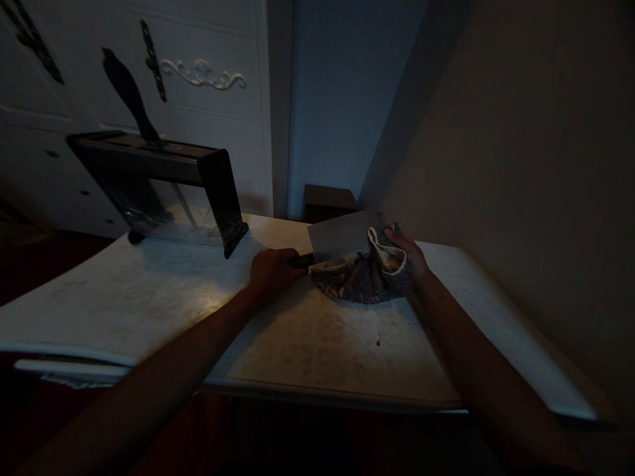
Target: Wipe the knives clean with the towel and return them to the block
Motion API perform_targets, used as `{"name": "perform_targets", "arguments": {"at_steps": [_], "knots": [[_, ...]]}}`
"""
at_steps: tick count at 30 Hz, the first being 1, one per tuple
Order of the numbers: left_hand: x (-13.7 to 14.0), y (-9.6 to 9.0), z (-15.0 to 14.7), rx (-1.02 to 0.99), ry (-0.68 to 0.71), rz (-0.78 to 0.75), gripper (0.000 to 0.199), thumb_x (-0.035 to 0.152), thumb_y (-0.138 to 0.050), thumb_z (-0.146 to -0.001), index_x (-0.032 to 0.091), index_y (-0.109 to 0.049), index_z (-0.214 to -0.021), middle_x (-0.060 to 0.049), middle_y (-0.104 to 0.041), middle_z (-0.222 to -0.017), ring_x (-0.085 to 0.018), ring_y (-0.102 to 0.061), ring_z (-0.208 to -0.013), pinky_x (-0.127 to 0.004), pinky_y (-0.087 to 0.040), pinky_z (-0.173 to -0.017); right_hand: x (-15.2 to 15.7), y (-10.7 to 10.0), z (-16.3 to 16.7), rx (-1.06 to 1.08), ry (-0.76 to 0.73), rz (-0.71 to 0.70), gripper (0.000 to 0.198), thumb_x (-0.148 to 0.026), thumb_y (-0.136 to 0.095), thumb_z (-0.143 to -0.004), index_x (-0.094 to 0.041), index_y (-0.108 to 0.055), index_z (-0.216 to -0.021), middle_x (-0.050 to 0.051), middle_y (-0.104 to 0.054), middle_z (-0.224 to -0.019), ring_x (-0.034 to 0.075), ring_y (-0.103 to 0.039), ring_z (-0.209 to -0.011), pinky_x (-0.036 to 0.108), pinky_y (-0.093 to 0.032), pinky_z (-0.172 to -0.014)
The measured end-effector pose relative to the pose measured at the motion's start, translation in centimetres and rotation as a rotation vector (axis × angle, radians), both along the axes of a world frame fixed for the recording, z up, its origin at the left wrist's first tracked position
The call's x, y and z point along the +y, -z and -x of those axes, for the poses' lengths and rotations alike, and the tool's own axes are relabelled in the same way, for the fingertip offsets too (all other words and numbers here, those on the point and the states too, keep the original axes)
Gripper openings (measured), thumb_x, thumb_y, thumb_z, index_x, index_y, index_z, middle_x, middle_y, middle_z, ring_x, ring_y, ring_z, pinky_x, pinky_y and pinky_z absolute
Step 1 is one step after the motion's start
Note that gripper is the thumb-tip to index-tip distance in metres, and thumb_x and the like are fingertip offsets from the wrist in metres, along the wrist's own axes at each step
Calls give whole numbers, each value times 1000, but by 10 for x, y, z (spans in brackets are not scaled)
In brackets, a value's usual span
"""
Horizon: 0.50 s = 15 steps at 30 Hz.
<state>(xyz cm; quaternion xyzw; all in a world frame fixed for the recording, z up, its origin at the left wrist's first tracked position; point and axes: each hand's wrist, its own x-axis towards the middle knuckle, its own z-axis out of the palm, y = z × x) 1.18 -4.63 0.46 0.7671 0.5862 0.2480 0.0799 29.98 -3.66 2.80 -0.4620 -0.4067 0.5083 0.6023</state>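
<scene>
White tbl (317, 344) nr cupboard (208, 39) & wall (520, 132); L hand (272, 271) grips cleaver (340, 238), R hand (411, 252) pinches cloth (362, 283).

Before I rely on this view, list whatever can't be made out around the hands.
In the head view:
Lower edge of the knife: partly behind the cloth.
Much of the handle: covered by the left hand.
Most fingers of the right hand: hidden by the cloth.
Speck on the table: too small to identify.
</scene>
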Motion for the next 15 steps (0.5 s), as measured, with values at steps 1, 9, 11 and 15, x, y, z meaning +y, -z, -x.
{"name": "perform_targets", "arguments": {"at_steps": [1, 9, 11, 15], "knots": [[0, 0, 0, -12, -13, -4, 28, 44, -61, -74, 21, -74, -80, -7, -71, -73, -22, -63, -70, -29, -36, -63, 0, 0, 1, -5, 0, 0, 30, -40, -79, -63, -19, -66, -80, 0, -70, -66, 14, -63, -54, 25, -53, -54], [2, 3, 0, -103, -47, -29, 25, 41, -64, -73, 21, -75, -83, -8, -71, -75, -23, -63, -72, -31, -37, -65, -4, -1, 7, -31, 14, 22, 33, -40, -80, -59, -16, -67, -78, 1, -70, -64, 14, -62, -51, 24, -50, -49], [1, 3, -1, -109, -57, -28, 26, 42, -63, -73, 21, -75, -84, -8, -72, -76, -23, -64, -73, -31, -37, -65, -4, -1, 8, -43, 15, 19, 33, -41, -80, -59, -17, -67, -76, 0, -69, -63, 14, -61, -51, 24, -50, -49], [1, 2, -2, -98, -75, -27, 26, 42, -62, -74, 22, -75, -84, -8, -72, -78, -23, -64, -74, -32, -38, -66, -2, 1, 10, -32, 36, -7, 31, -40, -80, -59, -18, -67, -77, 0, -68, -63, 14, -61, -51, 26, -52, -53]]}}
